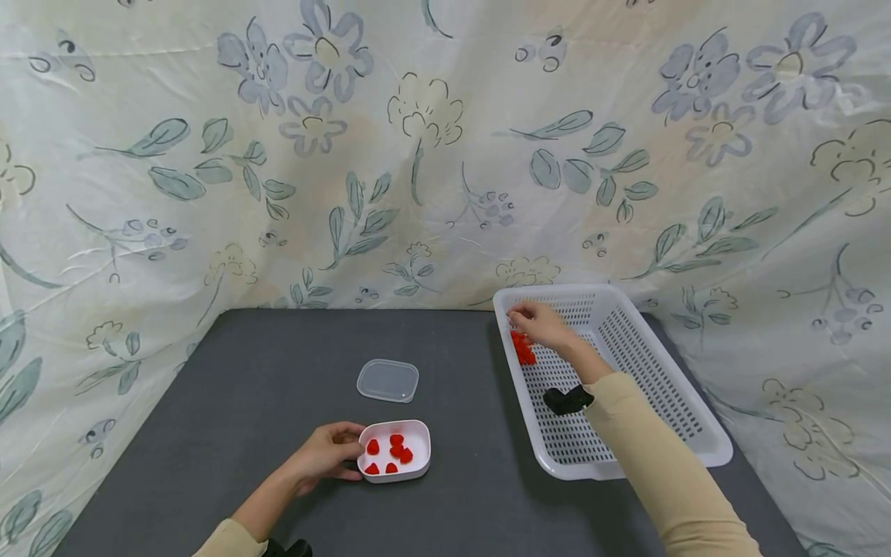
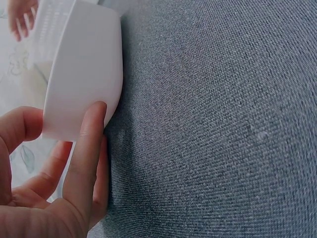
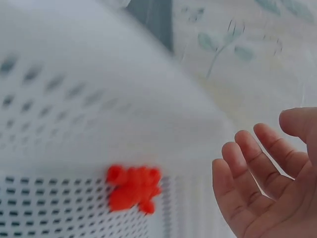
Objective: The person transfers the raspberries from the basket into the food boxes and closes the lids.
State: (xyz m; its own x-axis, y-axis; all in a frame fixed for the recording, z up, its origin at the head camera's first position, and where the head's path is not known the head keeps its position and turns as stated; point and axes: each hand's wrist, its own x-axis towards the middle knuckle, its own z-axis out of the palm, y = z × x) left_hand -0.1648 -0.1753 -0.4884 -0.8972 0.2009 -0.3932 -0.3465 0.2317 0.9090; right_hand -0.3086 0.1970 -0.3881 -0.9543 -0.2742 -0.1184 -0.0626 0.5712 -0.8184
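On textured cloth (image 2: pixel 223 124), fingers (image 2: pixel 84 153) grip a rounded box (image 2: pixel 89 64).

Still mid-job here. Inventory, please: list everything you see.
Flat grey table: one, grey, across the foreground
Perforated white plastic basket: one, white, table's right side
Small rounded white plastic box: one, white, left of the basket
Small red pieces: about six, red, inside the box
Bunched red pile: one, red, inside the basket's left side
Flat translucent plastic lid: one, greyish, beyond the box
Floral fabric backdrop: one, pale, behind the table
Long sleeves: two, beige, one per arm
Black wrist devices: two, black, one per wrist
Left hand: one, bare, gripping the box
Right hand: one, bare, over basket's far-left corner
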